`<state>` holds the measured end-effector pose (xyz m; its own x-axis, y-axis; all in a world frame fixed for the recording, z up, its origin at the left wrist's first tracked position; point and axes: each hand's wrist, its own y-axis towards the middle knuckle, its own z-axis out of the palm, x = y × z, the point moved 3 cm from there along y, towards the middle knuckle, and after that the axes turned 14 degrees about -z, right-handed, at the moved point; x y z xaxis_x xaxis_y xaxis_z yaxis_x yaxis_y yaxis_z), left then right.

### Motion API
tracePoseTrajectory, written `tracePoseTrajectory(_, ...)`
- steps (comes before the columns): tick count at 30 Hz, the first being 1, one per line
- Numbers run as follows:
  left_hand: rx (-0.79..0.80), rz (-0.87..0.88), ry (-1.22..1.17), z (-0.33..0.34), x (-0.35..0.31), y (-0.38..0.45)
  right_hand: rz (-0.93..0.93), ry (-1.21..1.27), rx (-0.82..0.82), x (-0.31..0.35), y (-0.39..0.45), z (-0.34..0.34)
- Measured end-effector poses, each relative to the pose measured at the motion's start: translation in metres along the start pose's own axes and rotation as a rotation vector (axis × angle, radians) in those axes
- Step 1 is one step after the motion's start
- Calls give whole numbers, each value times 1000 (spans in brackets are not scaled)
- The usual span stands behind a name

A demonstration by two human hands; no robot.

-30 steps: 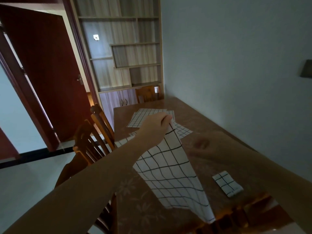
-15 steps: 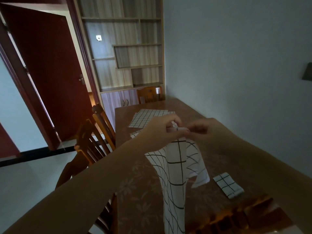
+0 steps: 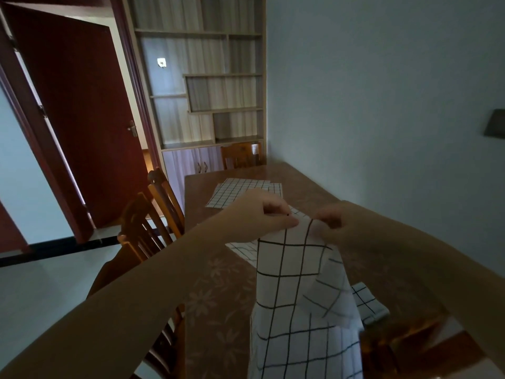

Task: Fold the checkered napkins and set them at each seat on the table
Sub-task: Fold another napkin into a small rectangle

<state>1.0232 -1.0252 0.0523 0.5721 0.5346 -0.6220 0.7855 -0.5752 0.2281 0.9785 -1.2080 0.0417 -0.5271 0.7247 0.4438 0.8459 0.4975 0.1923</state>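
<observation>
Holding checkered napkin (image 3: 297, 294) in air above brown table (image 3: 218, 291); left hand (image 3: 262, 214) and right hand (image 3: 332, 221) close together, each pinching cloth's top edge; napkin hangs lengthwise, long axis near vertical, lower end dropping out of view; right side curls back. To fold well: match corners, keep top edge taut, lower onto table, crease flat. Small folded napkin (image 3: 367, 303) lies near right edge; flat napkins (image 3: 240, 191) spread farther along table.

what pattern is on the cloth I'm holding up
The napkin is white with a thin black grid of squares, seen in the head view, pinched at its top edge by both hands.
</observation>
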Motion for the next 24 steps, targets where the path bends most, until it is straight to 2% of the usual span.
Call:
tracePoseTrajectory(4,118,-42,-74,-3,-2,-1,115,-89,125,-15,-6,-2)
tracePoseTrajectory(7,175,-77,-231,-2,-3,-1,181,-38,75,-25,-4,-1)
tracePoseTrajectory(12,101,-108,-405,5,-5,6,170,-29,-221,-34,4,20)
tracePoseTrajectory(14,20,-130,-485,9,-4,10,131,2,-449,-19,-2,15)
tracePoseTrajectory(16,-80,-135,-513,12,-5,14,114,133,-674,2,-14,6)
tracePoseTrajectory(17,-130,-124,-507,12,-7,16,108,203,-707,13,-18,3)
tracePoseTrajectory(19,-211,-96,-501,14,-12,18,111,244,-583,33,-24,4)
tracePoseTrajectory(21,-312,-61,-489,14,-16,20,103,117,-454,41,-26,9)
tracePoseTrajectory(24,-353,24,-441,8,-20,19,48,17,-516,35,-26,3)
